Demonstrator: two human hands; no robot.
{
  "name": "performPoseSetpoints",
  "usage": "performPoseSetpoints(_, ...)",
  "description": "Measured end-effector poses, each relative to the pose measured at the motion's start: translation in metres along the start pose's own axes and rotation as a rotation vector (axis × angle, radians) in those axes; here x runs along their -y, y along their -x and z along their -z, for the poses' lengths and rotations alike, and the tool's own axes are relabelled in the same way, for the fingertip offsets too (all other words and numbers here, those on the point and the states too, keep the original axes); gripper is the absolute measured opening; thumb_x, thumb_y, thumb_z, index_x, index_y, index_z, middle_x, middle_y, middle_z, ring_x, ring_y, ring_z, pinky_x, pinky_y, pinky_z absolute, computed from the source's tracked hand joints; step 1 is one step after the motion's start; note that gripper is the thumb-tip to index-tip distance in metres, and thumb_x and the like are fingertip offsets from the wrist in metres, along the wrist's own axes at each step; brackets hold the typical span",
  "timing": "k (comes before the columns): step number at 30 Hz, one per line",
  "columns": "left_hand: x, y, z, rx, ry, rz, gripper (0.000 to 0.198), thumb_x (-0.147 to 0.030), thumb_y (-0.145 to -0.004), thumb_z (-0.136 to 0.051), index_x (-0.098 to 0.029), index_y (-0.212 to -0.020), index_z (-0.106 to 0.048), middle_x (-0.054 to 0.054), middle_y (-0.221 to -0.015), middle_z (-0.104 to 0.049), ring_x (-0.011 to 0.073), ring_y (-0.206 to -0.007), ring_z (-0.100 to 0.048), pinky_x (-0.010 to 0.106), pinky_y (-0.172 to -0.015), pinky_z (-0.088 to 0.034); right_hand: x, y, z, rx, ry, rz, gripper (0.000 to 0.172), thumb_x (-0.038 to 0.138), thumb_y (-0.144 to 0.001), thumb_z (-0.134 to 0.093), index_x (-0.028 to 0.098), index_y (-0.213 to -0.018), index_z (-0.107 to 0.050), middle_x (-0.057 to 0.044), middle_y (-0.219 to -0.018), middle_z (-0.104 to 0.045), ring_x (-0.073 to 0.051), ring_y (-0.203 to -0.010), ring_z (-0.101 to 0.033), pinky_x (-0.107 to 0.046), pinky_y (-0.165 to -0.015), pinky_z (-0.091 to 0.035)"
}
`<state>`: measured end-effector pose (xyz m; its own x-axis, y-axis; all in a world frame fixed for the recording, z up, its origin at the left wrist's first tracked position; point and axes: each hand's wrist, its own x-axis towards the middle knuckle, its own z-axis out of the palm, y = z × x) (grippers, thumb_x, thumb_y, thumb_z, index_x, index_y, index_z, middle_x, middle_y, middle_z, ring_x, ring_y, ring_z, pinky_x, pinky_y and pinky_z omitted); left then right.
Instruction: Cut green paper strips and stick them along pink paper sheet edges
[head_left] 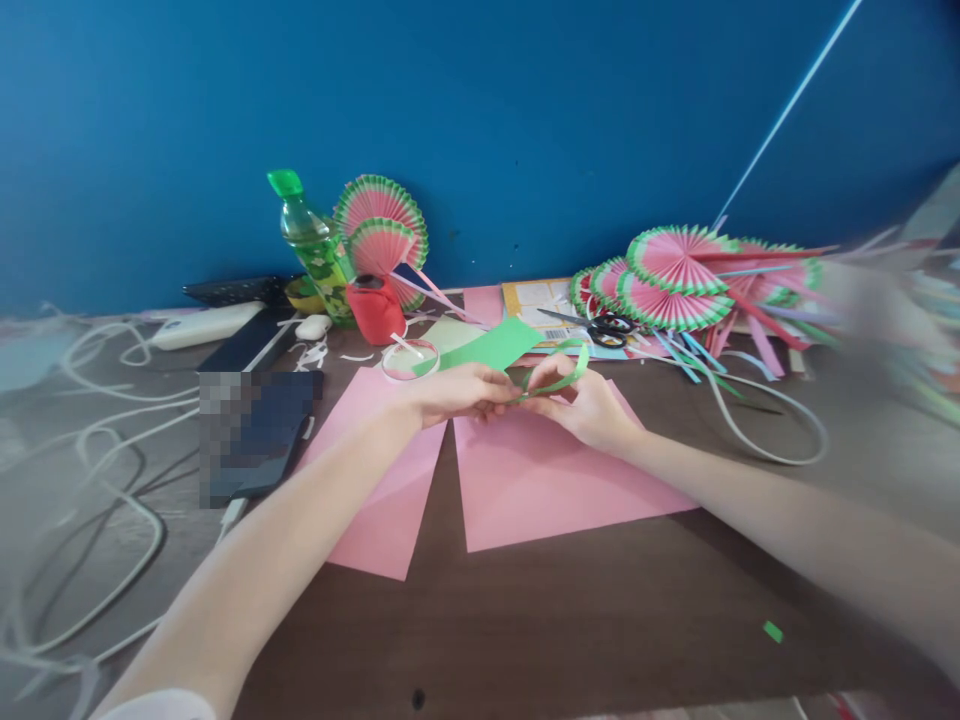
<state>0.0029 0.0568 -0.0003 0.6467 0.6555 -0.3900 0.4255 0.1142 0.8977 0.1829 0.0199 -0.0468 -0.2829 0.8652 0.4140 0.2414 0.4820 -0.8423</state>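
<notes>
My left hand [459,392] and my right hand [581,403] meet above two pink paper sheets [540,475] on the dark wooden table [525,620]. Both pinch a narrow green paper strip [561,378] that curls up in a loop between them. My left hand's fingers are closed on one end, my right hand's on the other. A green paper sheet [491,347] lies just behind my left hand.
Behind stand a green-capped bottle [313,243], a red tape roll [375,308], a clear tape ring [409,359], scissors [600,324] and watermelon-pattern paper fans [679,270]. A dark phone [259,430] and white cables [90,470] lie at left. A blue wall closes the back.
</notes>
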Motion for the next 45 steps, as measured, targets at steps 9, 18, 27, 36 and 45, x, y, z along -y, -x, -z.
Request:
performPoseSetpoints(9,-0.015,0.013,0.005,-0.195,-0.338,-0.079,0.019,-0.034,-0.077,-0.054,-0.016,-0.073,-0.055,-0.002,-0.063,-0.056,0.0099,-0.061,-0.053,0.024,-0.061,-0.039,0.004,-0.002,0.005,0.041,-0.270,-0.126,0.024,0.039,-0.078,-0.058,0.017,-0.087,-0.054,0.000,-0.067,-0.058,-0.013,-0.060,-0.058,-0.031,-0.063,-0.048)
performPoseSetpoints(18,-0.017,0.015,0.002,-0.219,-0.540,-0.115,0.021,-0.037,-0.076,-0.052,-0.017,-0.071,-0.057,-0.001,-0.065,-0.059,0.0113,-0.062,-0.054,0.024,-0.060,-0.037,0.001,-0.005,0.004,0.038,-0.295,-0.136,0.021,0.037,-0.074,-0.062,0.018,-0.078,-0.053,0.002,-0.060,-0.059,-0.013,-0.058,-0.058,-0.030,-0.061,-0.047)
performPoseSetpoints(27,-0.008,0.008,0.003,-0.190,-0.552,-0.173,0.018,-0.034,-0.069,-0.055,-0.017,-0.065,-0.053,-0.002,-0.062,-0.054,0.0109,-0.060,-0.049,0.023,-0.056,-0.034,0.005,-0.006,0.005,0.052,-0.193,-0.165,0.022,0.032,-0.069,-0.066,0.018,-0.073,-0.049,0.002,-0.066,-0.058,-0.011,-0.056,-0.057,-0.027,-0.058,-0.047)
performPoseSetpoints(36,-0.017,0.015,0.003,-0.186,-0.558,-0.110,0.012,-0.028,-0.069,-0.055,-0.017,-0.068,-0.059,-0.002,-0.064,-0.057,0.0105,-0.062,-0.049,0.023,-0.060,-0.034,0.004,-0.008,0.004,0.044,-0.156,-0.186,0.019,0.031,-0.067,-0.066,0.018,-0.072,-0.052,0.002,-0.064,-0.059,-0.012,-0.056,-0.058,-0.029,-0.058,-0.048)
performPoseSetpoints(45,-0.017,0.018,0.017,-0.258,-0.555,0.050,0.015,-0.028,-0.065,-0.059,-0.016,-0.072,-0.065,0.000,-0.068,-0.063,0.0134,-0.066,-0.054,0.024,-0.059,-0.036,0.004,-0.017,0.016,-0.108,-0.216,-0.271,0.024,0.039,-0.072,-0.061,0.016,-0.075,-0.056,0.000,-0.060,-0.061,-0.013,-0.049,-0.059,-0.028,-0.051,-0.049)
